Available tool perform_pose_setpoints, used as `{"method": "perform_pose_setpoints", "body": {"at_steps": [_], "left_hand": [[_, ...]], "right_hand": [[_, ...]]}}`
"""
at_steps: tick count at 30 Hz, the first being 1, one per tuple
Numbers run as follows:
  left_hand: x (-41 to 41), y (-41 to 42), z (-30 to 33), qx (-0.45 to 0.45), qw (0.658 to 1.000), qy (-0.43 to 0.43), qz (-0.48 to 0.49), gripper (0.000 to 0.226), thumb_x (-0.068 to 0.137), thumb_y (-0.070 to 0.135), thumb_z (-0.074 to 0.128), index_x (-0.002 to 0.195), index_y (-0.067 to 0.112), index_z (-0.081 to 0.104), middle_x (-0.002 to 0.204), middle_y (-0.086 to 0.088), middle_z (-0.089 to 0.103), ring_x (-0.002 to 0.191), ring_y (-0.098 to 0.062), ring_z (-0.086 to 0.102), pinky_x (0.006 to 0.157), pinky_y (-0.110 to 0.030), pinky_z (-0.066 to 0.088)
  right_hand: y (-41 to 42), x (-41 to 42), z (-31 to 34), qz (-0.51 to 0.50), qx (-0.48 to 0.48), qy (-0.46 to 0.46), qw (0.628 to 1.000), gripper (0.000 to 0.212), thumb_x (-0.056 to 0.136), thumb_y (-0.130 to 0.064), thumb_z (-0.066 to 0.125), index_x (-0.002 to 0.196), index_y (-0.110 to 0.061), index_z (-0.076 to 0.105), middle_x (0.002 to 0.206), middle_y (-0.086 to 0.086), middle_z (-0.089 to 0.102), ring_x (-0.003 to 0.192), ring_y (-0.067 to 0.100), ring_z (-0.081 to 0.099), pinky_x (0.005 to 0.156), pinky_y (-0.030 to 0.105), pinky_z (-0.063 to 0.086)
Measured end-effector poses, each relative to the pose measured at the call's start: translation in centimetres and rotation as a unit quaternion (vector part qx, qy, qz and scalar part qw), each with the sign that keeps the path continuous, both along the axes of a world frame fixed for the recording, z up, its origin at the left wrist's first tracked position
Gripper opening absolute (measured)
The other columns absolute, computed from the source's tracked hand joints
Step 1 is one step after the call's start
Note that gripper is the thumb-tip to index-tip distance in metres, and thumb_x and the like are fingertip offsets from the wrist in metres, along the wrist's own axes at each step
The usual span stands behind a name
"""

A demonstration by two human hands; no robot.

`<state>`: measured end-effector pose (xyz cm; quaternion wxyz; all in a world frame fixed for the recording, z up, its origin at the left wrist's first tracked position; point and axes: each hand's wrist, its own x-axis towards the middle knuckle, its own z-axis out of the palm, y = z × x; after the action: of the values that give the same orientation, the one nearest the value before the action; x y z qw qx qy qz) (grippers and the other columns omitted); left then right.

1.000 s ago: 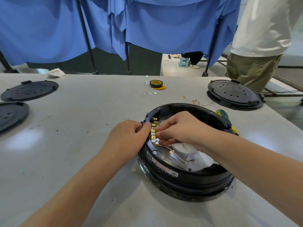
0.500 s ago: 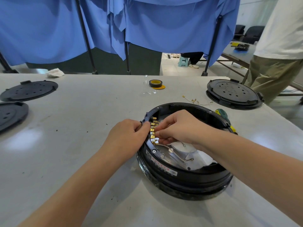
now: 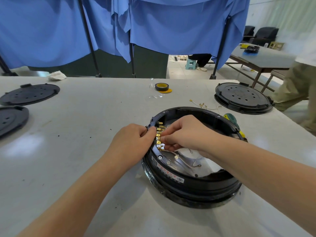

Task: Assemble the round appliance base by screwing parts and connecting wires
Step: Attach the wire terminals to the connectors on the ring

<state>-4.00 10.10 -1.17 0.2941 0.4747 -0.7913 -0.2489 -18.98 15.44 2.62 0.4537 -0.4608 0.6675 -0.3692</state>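
Round black appliance base (image 3: 193, 182) near right counter (image 3: 85, 142) edge, open surface leftward; left hand (image 3: 135, 141) fingers curled gripping rim, right hand (image 3: 186, 134) fingers pinching at brass terminals (image 3: 158, 135) inside.

Blue curtains (image 3: 171, 23) on dark poles hang at twelve o'clock; a second table (image 3: 266, 59) and black chairs (image 3: 263, 34) at two.

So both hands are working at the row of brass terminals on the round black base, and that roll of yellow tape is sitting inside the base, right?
Not quite. The head view shows the roll of yellow tape lying on the table beyond the round black base, not inside it. The rest holds: the left hand and right hand are both at the brass terminals.
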Motion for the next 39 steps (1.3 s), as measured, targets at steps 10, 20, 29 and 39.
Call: {"method": "perform_pose_setpoints", "body": {"at_steps": [10,20,29,39], "left_hand": [[0.1,0.0,-0.4,0.008,0.999,0.037,0.005,0.052,0.089,0.044,0.053,0.05,0.017,0.033,0.049,0.0,0.031,0.046,-0.016,0.032,0.052,-0.031,0.029],[0.2,0.1,-0.5,-0.005,0.999,0.039,0.008,0.054,0.089,0.044,0.052,0.048,0.017,0.03,0.046,0.003,0.03,0.046,-0.015,0.035,0.051,-0.031,0.03],[0.1,0.1,-0.5,-0.017,0.999,0.037,0.01,0.054,0.09,0.043,0.052,0.049,0.016,0.028,0.047,0.002,0.028,0.047,-0.016,0.033,0.052,-0.031,0.029],[0.1,0.0,-0.5,-0.02,0.999,0.037,0.007,0.054,0.09,0.043,0.052,0.049,0.015,0.032,0.048,-0.002,0.034,0.048,-0.018,0.037,0.052,-0.032,0.031]], "right_hand": [[0.0,-0.5,0.0,0.044,-0.035,0.08,0.995,0.004,0.082,-0.005,0.073,0.081,-0.008,0.069,0.066,0.01,0.068,0.053,0.012,0.066,0.059,0.024,0.059],[1.5,-0.6,0.8,0.166,-0.098,0.29,0.937,0.005,0.079,-0.025,0.072,0.082,-0.028,0.069,0.063,-0.008,0.06,0.049,-0.003,0.048,0.057,0.02,0.042],[1.6,0.9,-0.4,0.136,-0.126,0.358,0.915,0.021,0.078,-0.025,0.061,0.06,-0.032,0.055,0.054,-0.008,0.056,0.049,0.003,0.049,0.051,0.019,0.037],[1.4,-0.1,-0.5,0.137,-0.12,0.325,0.928,0.013,0.074,-0.032,0.074,0.067,-0.032,0.063,0.056,-0.013,0.059,0.05,-0.005,0.052,0.052,0.015,0.038]]}}
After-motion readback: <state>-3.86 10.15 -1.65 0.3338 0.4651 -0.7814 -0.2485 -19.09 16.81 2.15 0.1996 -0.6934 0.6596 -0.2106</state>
